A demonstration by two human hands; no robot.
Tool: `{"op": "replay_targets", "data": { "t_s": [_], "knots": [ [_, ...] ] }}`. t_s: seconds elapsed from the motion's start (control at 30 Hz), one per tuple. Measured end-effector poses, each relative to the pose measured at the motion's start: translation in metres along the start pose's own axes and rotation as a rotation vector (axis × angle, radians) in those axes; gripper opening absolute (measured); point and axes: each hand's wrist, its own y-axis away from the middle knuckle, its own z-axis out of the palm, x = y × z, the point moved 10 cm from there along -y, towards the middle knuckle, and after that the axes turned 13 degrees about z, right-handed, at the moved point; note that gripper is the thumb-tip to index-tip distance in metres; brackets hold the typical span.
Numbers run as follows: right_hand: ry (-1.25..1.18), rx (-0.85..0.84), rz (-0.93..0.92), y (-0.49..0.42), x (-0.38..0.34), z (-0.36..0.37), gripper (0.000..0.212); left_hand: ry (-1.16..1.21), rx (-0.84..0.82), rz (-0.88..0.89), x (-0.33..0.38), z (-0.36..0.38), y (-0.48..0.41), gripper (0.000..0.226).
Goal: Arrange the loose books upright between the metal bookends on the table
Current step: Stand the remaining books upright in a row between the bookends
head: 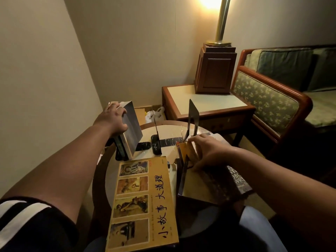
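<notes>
round table (169,130): yellow book (143,202) flat at near edge, left bookend (156,142) and right bookend (193,115) behind it, upright books (131,124) behind-left, book pile (236,180) right of it.

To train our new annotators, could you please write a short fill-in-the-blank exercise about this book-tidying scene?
1. The left hand holds the grey book ____ on the round table.
2. The large yellow book lies ____ at the table's near edge.
3. The right hand grips the orange book just in front of a metal ____.
Missing words: upright; flat; bookend.
</notes>
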Motion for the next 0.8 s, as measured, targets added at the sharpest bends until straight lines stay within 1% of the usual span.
{"op": "replay_targets", "data": {
  "t_s": [0.07, 0.1, 0.2, 0.33, 0.47, 0.7, 0.8],
  "knots": [
    [-0.063, -0.085, -0.054, 0.005, 0.01, 0.001, 0.098, 0.007, 0.002, -0.002, -0.002, 0.0, -0.001, 0.059],
    [-0.057, -0.112, -0.064, 0.007, 0.013, 0.002, 0.098, 0.01, 0.003, -0.006, -0.003, 0.001, -0.002, 0.06],
    [0.05, -0.139, -0.09, 0.012, 0.009, 0.005, 0.103, 0.004, 0.003, -0.011, -0.003, 0.002, -0.002, 0.061],
    [0.244, -0.097, -0.078, 0.01, 0.002, 0.01, 0.11, 0.006, 0.004, -0.012, -0.004, 0.003, -0.002, 0.059],
    [0.329, -0.063, -0.08, 0.006, -0.002, 0.014, 0.108, 0.008, 0.002, -0.007, -0.004, 0.005, -0.002, 0.058],
    [0.36, 0.032, -0.114, 0.003, -0.01, 0.01, 0.109, 0.012, 0.011, -0.003, -0.002, 0.003, -0.002, 0.054],
    [0.379, 0.084, -0.146, 0.006, -0.012, 0.012, 0.099, 0.017, 0.012, 0.0, 0.0, 0.003, -0.002, 0.054]
  ]
}}
